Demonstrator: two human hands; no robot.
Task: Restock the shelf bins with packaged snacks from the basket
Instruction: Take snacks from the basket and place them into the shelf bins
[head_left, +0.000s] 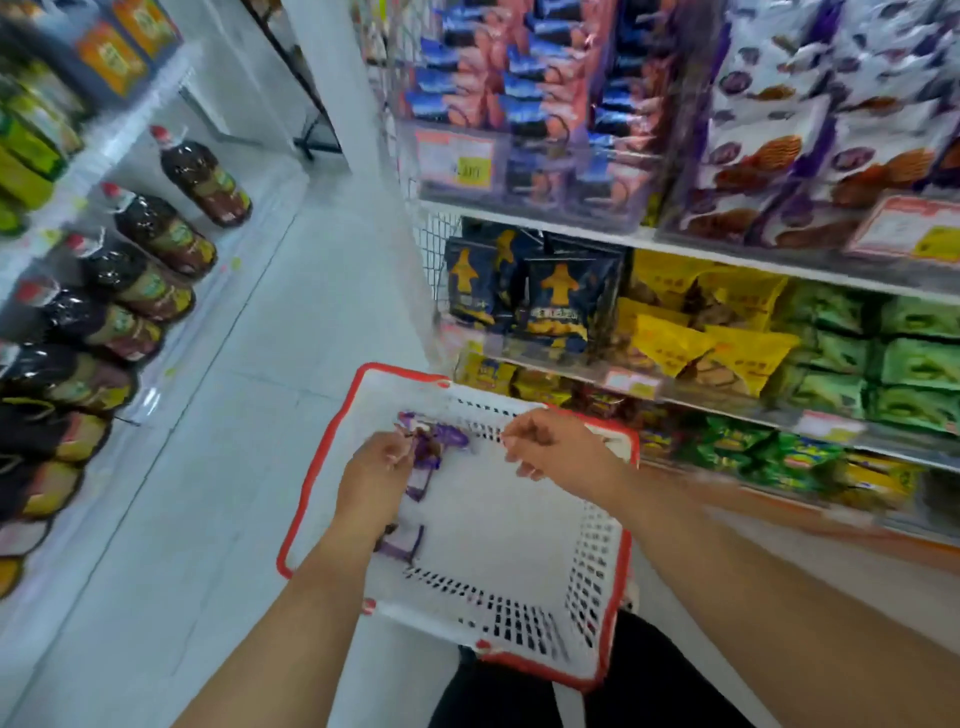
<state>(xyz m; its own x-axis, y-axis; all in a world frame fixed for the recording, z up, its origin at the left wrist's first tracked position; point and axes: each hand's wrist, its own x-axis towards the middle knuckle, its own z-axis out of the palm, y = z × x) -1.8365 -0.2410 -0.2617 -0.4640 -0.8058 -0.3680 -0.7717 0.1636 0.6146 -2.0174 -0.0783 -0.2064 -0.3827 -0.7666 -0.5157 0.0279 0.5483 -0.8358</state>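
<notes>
Down between our two arms sits the white perforated plastic basket with the red rim (304, 483), held low in front of us over the pale tiled floor (249, 364). From the head camera, our left hand (376, 475) is reaching into the basket and its fingers are curled round a small purple-and-white snack packet (431, 441), pinching it near the far left corner. A second purple snack packet (402, 543) lies on the basket floor just beside our left wrist, partly hidden by it. Our right hand (550, 447) hovers over the far side of the basket with fingers loosely curled; it's pretty blurry, and we can't see anything in it.

On the right stands the white shelving unit (644, 236). Its top clear bin holds purple-and-white snack bags with brown wafer pictures (810, 140), the same colours as the packets in the basket, next to blue-and-pink cookie packs (519, 98). One shelf down we've got dark navy bags with orange figures (556, 301), then yellow bags (711, 332), then green packs (883, 358).

On the left side of the aisle, a row of big dark oil bottles with red caps (156, 234) lines the opposite shelf.
</notes>
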